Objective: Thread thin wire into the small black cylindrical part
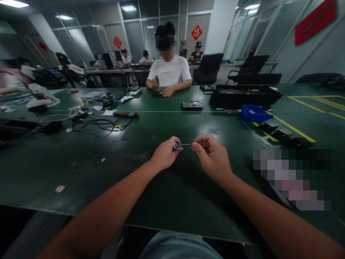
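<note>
Silver-faced cylinder (176, 145); enclosed by left fingers (175, 138); thin rod (185, 144); end pinched by right fingers (197, 146)

Holding round piece (176, 145) in left hand (164, 154), pinching thin rod (185, 144) at its face with right hand (215, 158), above green surface (161, 201), facing person (170, 70) in white.
</note>
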{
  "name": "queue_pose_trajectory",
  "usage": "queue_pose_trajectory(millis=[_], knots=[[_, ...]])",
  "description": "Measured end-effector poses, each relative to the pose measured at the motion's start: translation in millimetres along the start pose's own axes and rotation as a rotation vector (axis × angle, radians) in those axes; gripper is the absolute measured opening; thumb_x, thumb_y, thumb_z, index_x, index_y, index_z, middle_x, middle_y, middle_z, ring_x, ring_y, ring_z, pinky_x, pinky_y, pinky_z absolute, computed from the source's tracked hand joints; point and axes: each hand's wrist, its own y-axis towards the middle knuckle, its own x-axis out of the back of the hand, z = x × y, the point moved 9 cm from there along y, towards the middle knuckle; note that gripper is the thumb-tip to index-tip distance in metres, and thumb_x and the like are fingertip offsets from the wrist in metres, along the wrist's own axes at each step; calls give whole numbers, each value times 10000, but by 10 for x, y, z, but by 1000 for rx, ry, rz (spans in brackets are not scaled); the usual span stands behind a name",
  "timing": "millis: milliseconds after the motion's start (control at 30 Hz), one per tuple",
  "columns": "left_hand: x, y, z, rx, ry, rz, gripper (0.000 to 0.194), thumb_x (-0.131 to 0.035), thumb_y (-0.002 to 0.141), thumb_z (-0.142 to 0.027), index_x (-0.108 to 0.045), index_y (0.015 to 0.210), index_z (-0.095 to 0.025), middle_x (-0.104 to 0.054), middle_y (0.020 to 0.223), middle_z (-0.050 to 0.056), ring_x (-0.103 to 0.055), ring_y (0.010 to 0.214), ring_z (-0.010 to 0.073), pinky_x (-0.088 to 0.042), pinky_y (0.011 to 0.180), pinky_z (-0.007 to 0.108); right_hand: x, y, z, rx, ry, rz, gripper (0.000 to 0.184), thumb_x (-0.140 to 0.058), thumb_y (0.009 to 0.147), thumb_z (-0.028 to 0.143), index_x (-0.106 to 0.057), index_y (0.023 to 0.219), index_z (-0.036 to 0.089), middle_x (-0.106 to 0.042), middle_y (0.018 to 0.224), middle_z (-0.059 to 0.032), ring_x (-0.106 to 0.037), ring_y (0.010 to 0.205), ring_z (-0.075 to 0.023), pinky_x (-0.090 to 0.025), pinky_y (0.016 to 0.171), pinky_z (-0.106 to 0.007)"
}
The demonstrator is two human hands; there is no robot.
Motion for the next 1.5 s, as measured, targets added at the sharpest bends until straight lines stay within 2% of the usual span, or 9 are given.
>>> queue_pose_trajectory(millis=[133,233,600,767,867,1033,1133,1300,1500], knots=[[-24,0,-25,-28,-17,16,176,-608,885,-327,-544,1019,-234,-655,910,7,-593,790,173,-403,673,284,19,67,-240,-139,287,-88,229,-566,924,416,-606,893,193,-670,763,-30,-656,685,-164,-535,673,-330],[-23,-2,-36,-34,-18,19,165,-610,884,-329,-545,1002,-233,-657,903,3,-593,787,172,-397,664,283,60,96,-381,-223,456,-161,245,-538,936,436,-569,866,203,-626,704,1,-611,601,-142,-527,614,-316],[-40,-14,-58,-25,-24,40,169,-607,888,-336,-545,1012,-240,-664,900,2,-597,777,172,-399,654,279,62,39,-72,-23,46,-84,224,-540,944,422,-590,952,204,-705,785,-40,-688,710,-184,-523,667,-328],[-49,-9,-31,-14,-11,42,194,-602,889,-349,-547,1039,-238,-660,909,10,-597,787,177,-410,666,282,109,32,32,36,-186,-72,297,-665,843,500,-627,811,207,-709,695,-23,-660,599,-173,-469,564,-292],[-53,-10,-23,-14,-8,42,201,-604,886,-347,-547,1044,-236,-657,918,15,-595,789,177,-413,671,283,110,24,37,43,-205,-65,310,-685,825,508,-616,781,209,-695,660,-10,-645,565,-166,-449,530,-279],[-39,-13,-26,-36,-15,27,175,-593,893,-336,-543,1028,-238,-657,914,11,-592,792,174,-409,671,281,6,2,147,154,-156,39,143,-550,931,319,-611,983,200,-706,854,-52,-683,772,-186,-507,678,-302],[-39,-8,-2,-12,-2,26,188,-598,890,-338,-548,1039,-236,-660,928,19,-596,799,176,-416,680,284,-46,-9,194,192,-168,114,114,-529,930,284,-597,967,200,-685,863,-50,-665,786,-184,-503,705,-311],[-44,-6,-10,-9,-4,38,180,-600,889,-330,-553,1035,-237,-665,928,17,-599,800,176,-420,684,286,-9,9,79,70,-97,79,175,-512,949,350,-592,1010,206,-667,784,-34,-653,708,-182,-495,648,-321],[6,0,-24,-16,-26,10,160,-603,886,-309,-550,1017,-233,-655,907,8,-592,788,167,-411,680,282,-42,87,-259,-162,387,-10,226,-593,899,419,-613,948,199,-680,853,-46,-675,762,-181,-564,752,-367]])
